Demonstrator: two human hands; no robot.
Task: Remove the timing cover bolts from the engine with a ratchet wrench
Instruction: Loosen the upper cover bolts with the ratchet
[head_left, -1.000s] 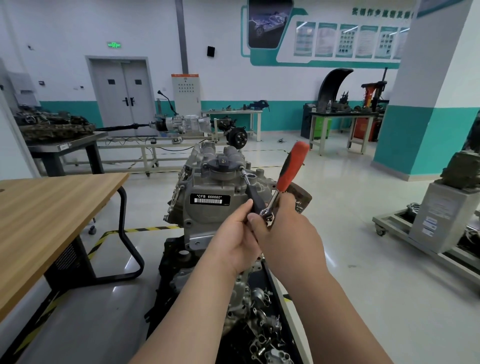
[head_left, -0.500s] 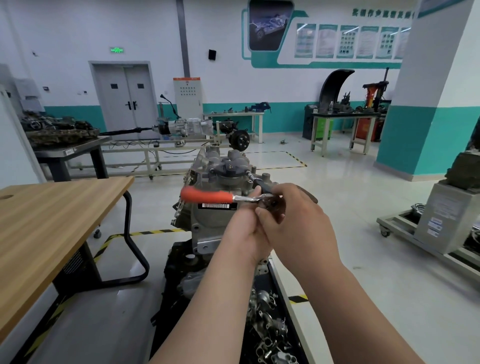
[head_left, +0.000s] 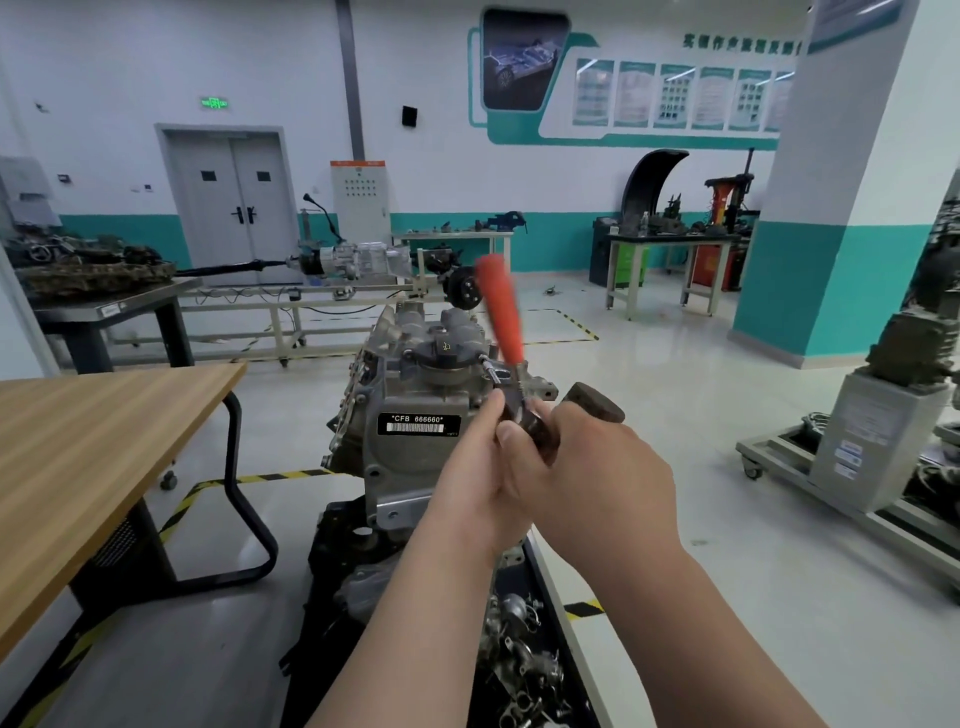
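At the engine's (head_left: 415, 395) upper right corner, the ratchet wrench (head_left: 501, 317) had swung from sideways to upright, left hand (head_left: 478, 478) and right hand (head_left: 597, 467) both grasping its head, the bolt presumably loosening.

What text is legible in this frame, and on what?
"*CFB 666660*": black label with a barcode, on the engine.
Green sign over the double door: blurred.
Wall heading and posters: too small to read.
Stickers on the grey stand: unreadable.
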